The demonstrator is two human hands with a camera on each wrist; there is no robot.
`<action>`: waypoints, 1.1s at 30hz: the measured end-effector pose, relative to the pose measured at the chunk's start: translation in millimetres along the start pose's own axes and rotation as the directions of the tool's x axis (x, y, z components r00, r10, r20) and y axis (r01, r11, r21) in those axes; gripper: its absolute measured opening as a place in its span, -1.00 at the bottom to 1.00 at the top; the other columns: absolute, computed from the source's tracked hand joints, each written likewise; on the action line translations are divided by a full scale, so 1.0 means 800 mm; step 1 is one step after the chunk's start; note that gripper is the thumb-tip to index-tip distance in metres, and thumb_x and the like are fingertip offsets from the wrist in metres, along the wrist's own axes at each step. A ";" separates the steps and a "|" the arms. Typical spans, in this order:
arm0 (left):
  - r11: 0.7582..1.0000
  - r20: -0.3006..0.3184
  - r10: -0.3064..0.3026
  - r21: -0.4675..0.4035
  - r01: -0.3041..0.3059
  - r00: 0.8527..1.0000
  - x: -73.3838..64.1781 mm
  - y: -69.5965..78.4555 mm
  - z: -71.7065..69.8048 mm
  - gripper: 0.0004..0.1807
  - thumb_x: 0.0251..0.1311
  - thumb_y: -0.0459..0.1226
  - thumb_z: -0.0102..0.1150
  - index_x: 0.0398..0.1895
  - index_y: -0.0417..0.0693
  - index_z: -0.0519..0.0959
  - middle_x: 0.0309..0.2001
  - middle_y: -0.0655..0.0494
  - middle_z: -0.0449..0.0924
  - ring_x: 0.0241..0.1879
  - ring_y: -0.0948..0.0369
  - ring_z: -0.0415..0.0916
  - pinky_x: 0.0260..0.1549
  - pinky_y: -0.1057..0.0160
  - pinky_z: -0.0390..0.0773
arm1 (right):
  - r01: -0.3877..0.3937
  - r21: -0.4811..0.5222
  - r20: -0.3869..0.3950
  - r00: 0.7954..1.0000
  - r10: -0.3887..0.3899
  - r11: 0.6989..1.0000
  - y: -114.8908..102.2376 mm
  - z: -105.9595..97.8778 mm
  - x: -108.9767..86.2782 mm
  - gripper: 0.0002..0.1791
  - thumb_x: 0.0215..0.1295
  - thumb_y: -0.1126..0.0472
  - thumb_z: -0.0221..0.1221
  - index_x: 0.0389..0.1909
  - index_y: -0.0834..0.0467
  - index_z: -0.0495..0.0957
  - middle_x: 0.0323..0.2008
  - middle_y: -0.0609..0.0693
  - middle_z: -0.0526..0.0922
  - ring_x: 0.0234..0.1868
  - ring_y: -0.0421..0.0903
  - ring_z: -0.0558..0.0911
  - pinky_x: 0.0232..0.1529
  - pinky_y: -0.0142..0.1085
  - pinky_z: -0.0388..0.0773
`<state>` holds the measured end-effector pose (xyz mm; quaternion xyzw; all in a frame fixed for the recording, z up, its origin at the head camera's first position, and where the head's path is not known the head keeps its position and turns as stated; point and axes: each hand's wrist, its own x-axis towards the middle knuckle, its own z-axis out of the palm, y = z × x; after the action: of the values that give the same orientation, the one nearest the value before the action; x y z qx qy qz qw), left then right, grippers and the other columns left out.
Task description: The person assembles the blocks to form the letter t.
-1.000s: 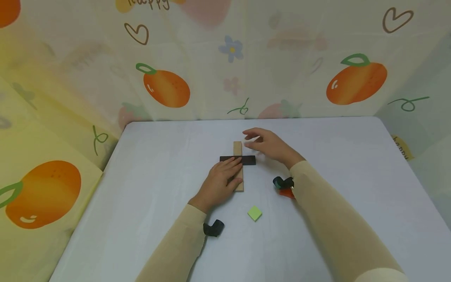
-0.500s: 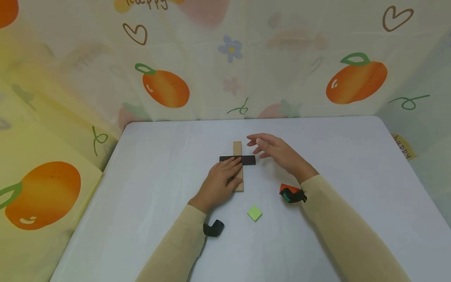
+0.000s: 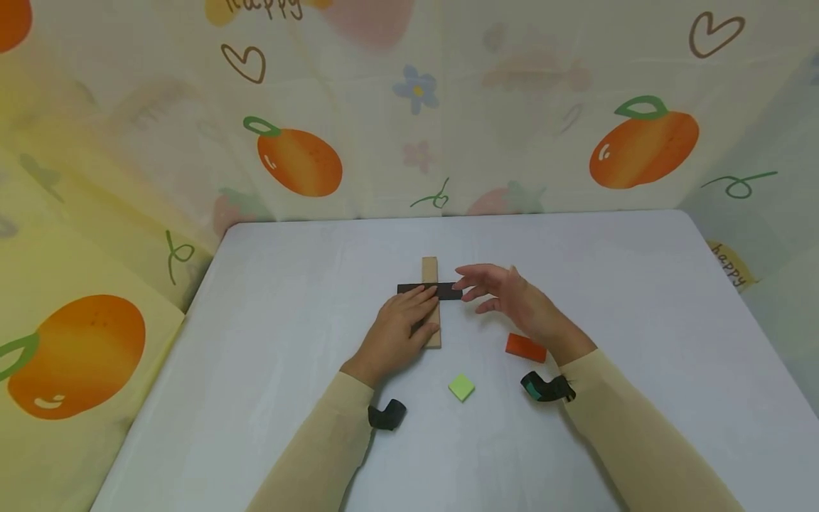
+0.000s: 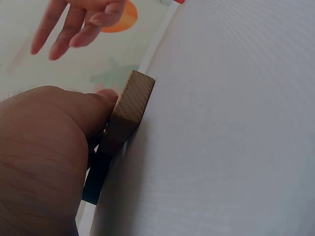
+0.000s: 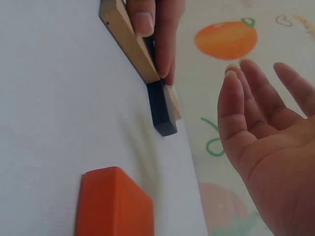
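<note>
A black block (image 3: pixel 451 292) lies crosswise on the table, with a pale wooden piece (image 3: pixel 429 270) showing beyond it and a wooden block (image 3: pixel 434 336) on its near side, together forming a cross. My left hand (image 3: pixel 398 326) rests on the left of this cross. Its fingers stretch over the black block and its thumb lies along the near wooden block; the palm hides part of the wood. My right hand (image 3: pixel 527 302) hovers at the black block's right end, fingers loosely spread, holding nothing. Behind its fingers, an orange-red block (image 3: pixel 526 348) lies on the table.
A small light-green square piece (image 3: pixel 461 387) lies nearer me, between the forearms. Black wrist-camera mounts stick out from both sleeves, the right mount (image 3: pixel 547 387) close by the orange-red block. The white table (image 3: pixel 288 284) ends at a patterned curtain (image 3: pixel 371 156) behind and at the sides.
My right hand has drawn back toward me and to the right, from beside the far wooden piece, uncovering most of the orange-red block. The left hand and the cross stay put.
</note>
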<state>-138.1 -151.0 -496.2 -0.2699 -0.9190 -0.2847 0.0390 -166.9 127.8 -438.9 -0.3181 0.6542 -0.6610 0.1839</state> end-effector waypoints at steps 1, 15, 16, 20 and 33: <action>1.000 0.002 -0.002 -0.001 0.002 1.000 0.000 0.000 0.000 -0.43 0.58 -0.17 0.31 0.52 -0.24 0.52 0.59 0.04 0.38 0.63 0.07 0.19 0.59 -0.08 0.09 | 0.008 -0.001 0.010 1.000 -0.008 1.000 0.000 0.001 -0.003 -0.01 0.70 -0.44 -0.40 0.63 0.34 0.25 0.40 0.40 0.44 0.31 0.48 0.43 0.24 0.21 0.47; 1.000 0.025 -0.020 0.000 0.020 0.999 0.001 0.000 0.003 -0.42 0.59 -0.15 0.29 0.55 -0.19 0.50 0.61 0.10 0.35 0.64 0.12 0.15 0.61 -0.06 0.04 | 0.006 -0.050 0.093 0.996 -0.002 0.999 0.011 0.021 -0.037 -0.25 0.77 -0.24 -0.17 0.61 0.26 0.33 0.39 0.27 0.52 0.28 0.51 0.47 0.21 0.09 0.60; 1.000 0.024 -0.021 0.001 0.021 0.999 0.001 0.000 0.003 -0.42 0.59 -0.15 0.29 0.55 -0.19 0.50 0.61 0.10 0.35 0.64 0.12 0.15 0.61 -0.06 0.03 | -0.003 -0.046 0.099 0.995 0.007 0.999 0.013 0.022 -0.039 -0.26 0.77 -0.22 -0.12 0.61 0.26 0.33 0.39 0.28 0.52 0.28 0.51 0.47 0.21 0.06 0.61; 1.000 0.026 -0.027 0.011 0.027 0.999 0.000 0.000 0.003 -0.42 0.60 -0.15 0.28 0.56 -0.18 0.49 0.62 0.11 0.34 0.64 0.12 0.14 0.61 -0.04 0.02 | -0.061 -0.021 0.125 0.990 0.063 0.998 0.021 0.029 -0.049 -0.30 0.68 -0.12 0.15 0.58 0.26 0.37 0.39 0.27 0.53 0.29 0.46 0.48 0.20 -0.06 0.59; 1.000 0.010 -0.007 0.000 0.007 1.000 -0.002 0.001 -0.002 -0.43 0.59 -0.18 0.29 0.53 -0.23 0.51 0.60 0.05 0.37 0.63 0.07 0.18 0.60 -0.09 0.06 | -0.154 -0.214 0.148 0.971 0.188 0.965 0.040 0.049 -0.063 -0.33 0.36 0.21 0.52 0.46 0.13 0.56 0.34 0.00 0.63 0.24 0.05 0.57 0.27 -0.17 0.53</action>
<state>-136.6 -151.7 -495.0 -0.2683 -0.9200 -0.2837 0.0333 -109.7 129.4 -481.9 -0.3314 0.7251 -0.5440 0.2616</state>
